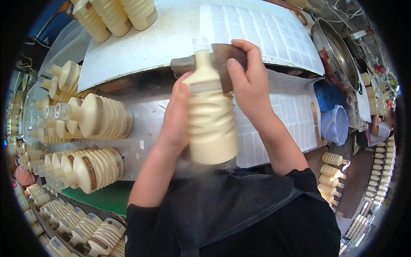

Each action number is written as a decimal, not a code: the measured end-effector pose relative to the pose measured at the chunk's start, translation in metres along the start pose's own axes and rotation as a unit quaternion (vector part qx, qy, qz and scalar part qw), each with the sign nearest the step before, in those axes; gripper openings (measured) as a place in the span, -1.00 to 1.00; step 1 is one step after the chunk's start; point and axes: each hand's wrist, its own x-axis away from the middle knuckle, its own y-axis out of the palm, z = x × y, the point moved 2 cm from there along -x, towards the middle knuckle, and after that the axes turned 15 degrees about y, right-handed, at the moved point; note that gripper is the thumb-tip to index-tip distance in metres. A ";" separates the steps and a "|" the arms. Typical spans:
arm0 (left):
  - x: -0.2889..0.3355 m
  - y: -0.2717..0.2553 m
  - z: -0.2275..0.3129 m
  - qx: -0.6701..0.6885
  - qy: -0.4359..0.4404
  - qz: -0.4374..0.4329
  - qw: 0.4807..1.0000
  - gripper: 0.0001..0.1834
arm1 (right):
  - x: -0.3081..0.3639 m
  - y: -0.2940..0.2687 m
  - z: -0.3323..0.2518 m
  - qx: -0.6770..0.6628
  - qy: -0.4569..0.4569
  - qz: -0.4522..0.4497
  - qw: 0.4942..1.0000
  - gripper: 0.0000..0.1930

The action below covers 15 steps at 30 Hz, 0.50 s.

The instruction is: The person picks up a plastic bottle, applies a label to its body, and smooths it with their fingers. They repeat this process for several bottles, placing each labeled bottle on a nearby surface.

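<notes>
A cream-coloured bottle (212, 124) with wavy ribs and a clear glass neck is in front of me, slightly blurred. My left hand (175, 112) is wrapped against its left side. Around the bottle's shoulder runs a pale band. Between the thumb and fingers of my right hand (249, 73) is a thin, flat, dark brown piece (221, 64) like a scraper. Its lower edge lies against or just beside the bottle's right shoulder; I cannot tell which. Behind the bottle neck lies a grey block (182, 65), partly hidden.
Several similar bottles (96, 171) lie stacked at the left, with three standing bottles (139, 13) on the white board (128, 51) at the back. Label sheets (257, 25) cover its right part. A metal pan (338, 51) and a lilac bucket (336, 125) are at the right.
</notes>
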 end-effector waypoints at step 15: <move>-0.003 0.002 0.006 -0.073 -0.018 -0.008 0.997 -0.41 | 0.005 0.021 -0.033 0.166 -0.047 0.016 0.985 -0.69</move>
